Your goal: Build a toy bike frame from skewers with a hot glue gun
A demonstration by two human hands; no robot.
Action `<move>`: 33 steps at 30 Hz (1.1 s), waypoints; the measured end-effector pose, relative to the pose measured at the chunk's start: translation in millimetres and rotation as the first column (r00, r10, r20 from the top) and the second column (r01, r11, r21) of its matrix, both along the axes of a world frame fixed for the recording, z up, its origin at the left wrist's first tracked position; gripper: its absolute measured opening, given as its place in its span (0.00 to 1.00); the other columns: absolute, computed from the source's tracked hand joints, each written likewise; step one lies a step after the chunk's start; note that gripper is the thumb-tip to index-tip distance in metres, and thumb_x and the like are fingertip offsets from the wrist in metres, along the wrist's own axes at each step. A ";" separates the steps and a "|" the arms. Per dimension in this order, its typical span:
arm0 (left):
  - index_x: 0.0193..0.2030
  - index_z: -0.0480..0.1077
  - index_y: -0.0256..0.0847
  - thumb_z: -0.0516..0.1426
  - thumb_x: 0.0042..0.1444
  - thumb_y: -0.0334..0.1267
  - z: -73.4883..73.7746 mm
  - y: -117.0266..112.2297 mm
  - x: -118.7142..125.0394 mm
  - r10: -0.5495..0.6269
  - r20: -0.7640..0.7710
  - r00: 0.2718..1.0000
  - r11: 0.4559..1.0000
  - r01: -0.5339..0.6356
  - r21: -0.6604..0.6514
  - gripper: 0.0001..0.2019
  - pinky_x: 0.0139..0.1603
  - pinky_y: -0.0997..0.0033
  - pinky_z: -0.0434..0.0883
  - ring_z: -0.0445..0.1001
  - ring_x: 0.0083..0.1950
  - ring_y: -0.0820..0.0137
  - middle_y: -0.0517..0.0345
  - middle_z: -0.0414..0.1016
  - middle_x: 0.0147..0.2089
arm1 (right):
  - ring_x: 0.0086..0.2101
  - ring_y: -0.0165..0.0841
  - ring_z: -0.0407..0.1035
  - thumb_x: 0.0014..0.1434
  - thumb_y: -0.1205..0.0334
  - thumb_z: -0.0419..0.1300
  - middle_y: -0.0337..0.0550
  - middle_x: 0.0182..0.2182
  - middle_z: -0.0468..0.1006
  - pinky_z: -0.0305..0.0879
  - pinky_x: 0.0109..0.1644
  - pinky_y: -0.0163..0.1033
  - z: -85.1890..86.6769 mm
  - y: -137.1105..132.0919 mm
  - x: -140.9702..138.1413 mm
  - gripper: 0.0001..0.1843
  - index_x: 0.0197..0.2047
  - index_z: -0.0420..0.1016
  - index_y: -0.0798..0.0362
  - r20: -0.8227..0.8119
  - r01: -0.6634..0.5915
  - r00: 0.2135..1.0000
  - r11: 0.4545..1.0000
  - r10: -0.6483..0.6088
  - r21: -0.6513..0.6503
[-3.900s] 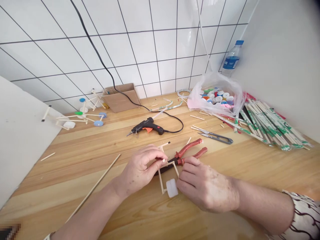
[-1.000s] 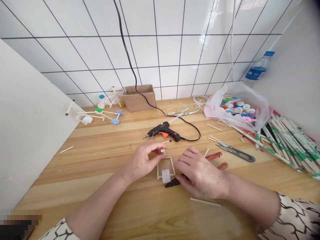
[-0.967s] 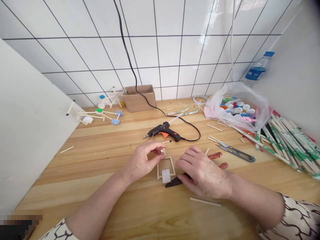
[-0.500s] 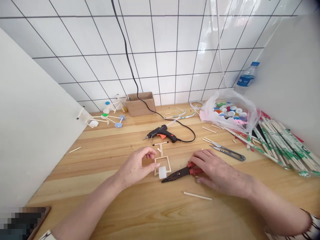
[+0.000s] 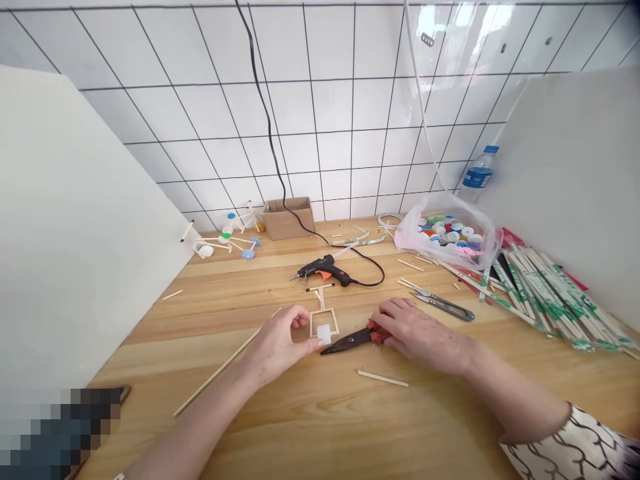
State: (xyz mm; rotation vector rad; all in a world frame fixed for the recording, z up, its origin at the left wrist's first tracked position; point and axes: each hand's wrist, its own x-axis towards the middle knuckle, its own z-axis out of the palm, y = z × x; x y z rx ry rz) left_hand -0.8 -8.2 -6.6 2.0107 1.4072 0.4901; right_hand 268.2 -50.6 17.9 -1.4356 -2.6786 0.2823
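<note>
Pliers [image 5: 353, 341] in right hand [image 5: 417, 333] (curled, seemingly)

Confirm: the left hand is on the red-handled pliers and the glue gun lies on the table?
Not quite: the head view shows the right hand on the red-handled pliers, not the left hand. The glue gun does lie on the table.

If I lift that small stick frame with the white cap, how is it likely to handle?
The stick frame looks light and fairly stiff: thin, straight sticks joined in a rectangle. Its slim corner joints suggest it could snap if squeezed hard. The white cap on its near side may make that end dip.
</note>
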 end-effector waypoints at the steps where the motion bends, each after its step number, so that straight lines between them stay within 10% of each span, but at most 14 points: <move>1: 0.36 0.66 0.42 0.61 0.45 0.45 0.3 0.3 0.1 0.001 0.008 1.000 1.000 -0.001 0.009 0.14 0.46 0.63 0.68 0.71 0.42 0.65 0.57 0.74 0.39 | 0.43 0.39 0.65 0.59 0.71 0.56 0.48 0.40 0.72 0.63 0.48 0.46 2.2 -0.6 -0.3 0.10 0.44 0.72 0.54 0.007 0.001 1.000 1.000 -0.001 -0.003; 11: 0.37 0.67 0.42 0.63 0.43 0.44 2.1 0.2 -3.8 0.022 0.071 0.997 1.000 -0.021 -0.013 0.15 0.45 0.65 0.69 0.72 0.42 0.65 0.57 0.75 0.39 | 0.41 0.39 0.67 0.57 0.76 0.55 0.47 0.39 0.73 0.65 0.45 0.45 23.2 -3.1 17.3 0.10 0.39 0.72 0.54 0.062 0.084 0.995 0.995 -0.081 -0.058; 33: 0.36 0.68 0.43 0.50 0.60 0.46 -14.2 3.7 -5.2 0.052 0.209 0.976 0.989 -0.080 0.126 0.11 0.41 0.69 0.70 0.72 0.36 0.69 0.58 0.74 0.33 | 0.35 0.41 0.73 0.55 0.69 0.53 0.48 0.34 0.77 0.61 0.35 0.40 11.0 9.2 66.3 0.09 0.35 0.73 0.53 0.278 0.442 0.860 0.897 -0.428 0.013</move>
